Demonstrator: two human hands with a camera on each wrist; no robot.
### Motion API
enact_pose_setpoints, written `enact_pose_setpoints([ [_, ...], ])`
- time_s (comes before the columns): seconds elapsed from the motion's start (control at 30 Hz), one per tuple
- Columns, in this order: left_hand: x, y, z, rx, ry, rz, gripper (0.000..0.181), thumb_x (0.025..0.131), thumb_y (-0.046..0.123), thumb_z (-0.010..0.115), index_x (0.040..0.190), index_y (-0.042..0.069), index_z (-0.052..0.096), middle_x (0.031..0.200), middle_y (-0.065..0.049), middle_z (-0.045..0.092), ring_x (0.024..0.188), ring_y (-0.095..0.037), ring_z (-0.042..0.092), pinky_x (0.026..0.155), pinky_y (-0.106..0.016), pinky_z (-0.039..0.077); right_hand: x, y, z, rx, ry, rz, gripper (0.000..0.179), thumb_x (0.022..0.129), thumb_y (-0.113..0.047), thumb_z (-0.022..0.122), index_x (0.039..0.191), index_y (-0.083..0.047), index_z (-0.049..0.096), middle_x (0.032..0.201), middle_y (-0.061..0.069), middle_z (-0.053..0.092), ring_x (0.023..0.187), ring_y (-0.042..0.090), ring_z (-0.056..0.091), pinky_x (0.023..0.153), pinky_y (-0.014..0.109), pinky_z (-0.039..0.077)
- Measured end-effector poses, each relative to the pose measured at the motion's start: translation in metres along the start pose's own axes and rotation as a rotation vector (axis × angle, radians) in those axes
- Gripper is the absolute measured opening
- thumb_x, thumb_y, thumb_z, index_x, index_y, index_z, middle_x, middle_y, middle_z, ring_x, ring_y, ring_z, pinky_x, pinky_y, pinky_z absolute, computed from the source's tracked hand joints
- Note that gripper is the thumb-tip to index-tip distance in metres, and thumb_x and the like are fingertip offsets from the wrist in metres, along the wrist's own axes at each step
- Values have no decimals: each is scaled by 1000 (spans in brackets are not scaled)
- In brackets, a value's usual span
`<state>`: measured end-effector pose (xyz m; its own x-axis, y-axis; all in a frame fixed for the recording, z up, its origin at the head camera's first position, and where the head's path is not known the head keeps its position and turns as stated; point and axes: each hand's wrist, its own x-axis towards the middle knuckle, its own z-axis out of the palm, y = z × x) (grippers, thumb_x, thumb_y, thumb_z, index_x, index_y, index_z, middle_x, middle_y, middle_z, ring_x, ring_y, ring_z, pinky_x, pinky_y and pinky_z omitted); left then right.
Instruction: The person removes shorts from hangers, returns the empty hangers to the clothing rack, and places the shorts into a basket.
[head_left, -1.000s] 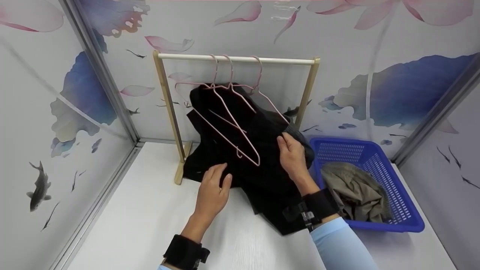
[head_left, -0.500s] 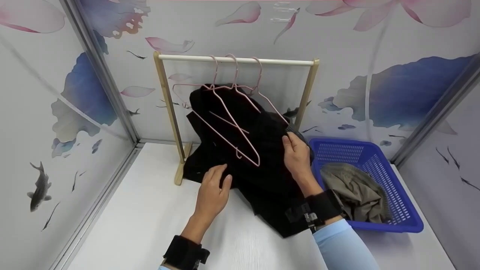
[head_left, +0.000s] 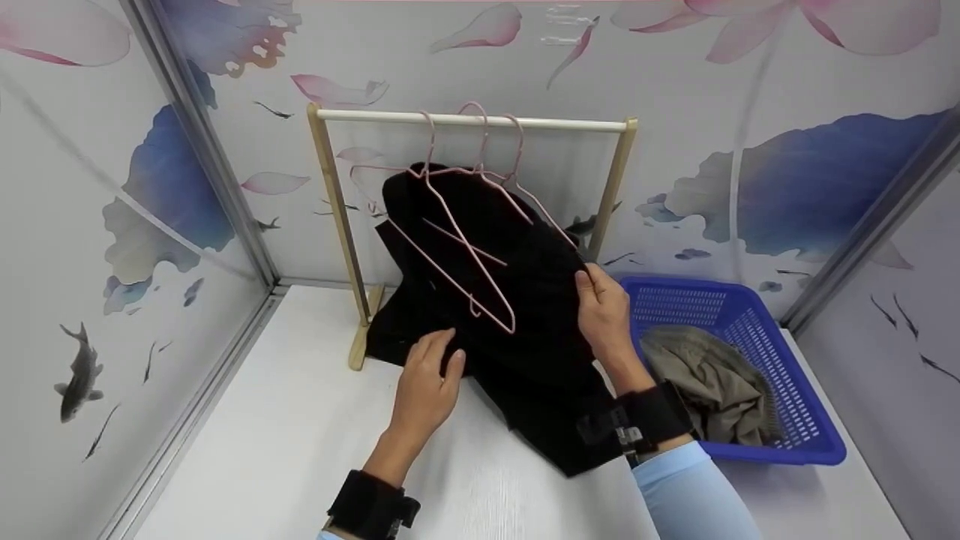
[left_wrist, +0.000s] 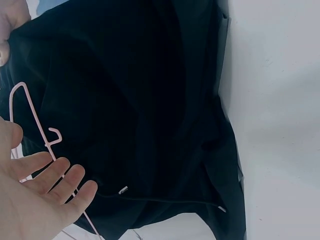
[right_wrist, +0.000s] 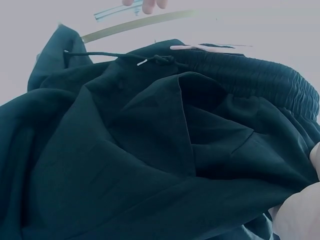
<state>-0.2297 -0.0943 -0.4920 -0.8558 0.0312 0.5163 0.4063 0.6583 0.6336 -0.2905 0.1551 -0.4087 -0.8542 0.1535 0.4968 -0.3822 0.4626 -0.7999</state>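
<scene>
Black drawstring shorts point(head_left: 540, 300) with a gathered waistband point(right_wrist: 260, 75) lie against a pink hanger point(head_left: 484, 139), the middle of three. Part of that hanger's frame is hidden by the black cloth. My right hand point(head_left: 604, 311) pinches the waistband at its right side; in the right wrist view, only its fingertips show at the edge. My left hand point(head_left: 429, 382) is held before the lower cloth, its fingers loosely extended and holding nothing. A second pink hanger point(head_left: 470, 246) hangs in front of the shorts, close to my left fingers in the left wrist view. The third hanger point(head_left: 520, 150) is at right.
A wooden rack point(head_left: 322, 150) with a white rod point(head_left: 566, 121) stands at the back of the white table point(head_left: 277, 450). To the right, a blue basket point(head_left: 810, 405) contains an olive-brown garment point(head_left: 709, 382). Printed walls enclose the table.
My right hand has moved slightly right, drawing the waistband's edge with it. The middle hanger has shifted right and its hook has risen above the rod. My left hand stays put.
</scene>
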Motion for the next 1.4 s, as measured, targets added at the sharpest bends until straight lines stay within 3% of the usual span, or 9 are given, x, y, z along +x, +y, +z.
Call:
enact_pose_setpoints([
  [0.3, -1, 0, -1, 1, 4, -2, 40, 108, 24, 55, 137, -2, 61, 136, -17, 61, 131, -35, 56, 106, -49, 49, -2, 0, -1, 19, 19, -10, 25, 109, -13, 52, 111, 3, 71, 108, 23, 71, 101, 37, 65, 87, 46, 47],
  [0.77, -1, -2, -1, 4, 21, 20, 39, 107, 23, 56, 136, -3, 62, 134, -18, 62, 129, -35, 57, 106, -51, 49, -7, 9, -2, 26, 69, -63, 25, 109, -11, 50, 113, 5, 69, 107, 26, 70, 98, 41, 66, 83, 48, 46],
  [0.93, -2, -3, -1, 6, 21, 23, 39, 107, 23, 56, 136, -3, 62, 135, -18, 62, 130, -35, 57, 107, -50, 48, -10, 13, -1, 49, 80, -48, 25, 108, -10, 51, 116, 5, 70, 114, 26, 71, 106, 40, 67, 88, 50, 49],
  [1.4, -3, -3, -1, 7, 13, 13, 39, 107, 22, 56, 136, -3, 61, 136, -18, 61, 131, -35, 56, 107, -49, 49, -17, 22, -4, 56, 74, -20, 26, 109, -13, 50, 115, 3, 70, 103, 23, 70, 97, 35, 64, 83, 38, 44],
])
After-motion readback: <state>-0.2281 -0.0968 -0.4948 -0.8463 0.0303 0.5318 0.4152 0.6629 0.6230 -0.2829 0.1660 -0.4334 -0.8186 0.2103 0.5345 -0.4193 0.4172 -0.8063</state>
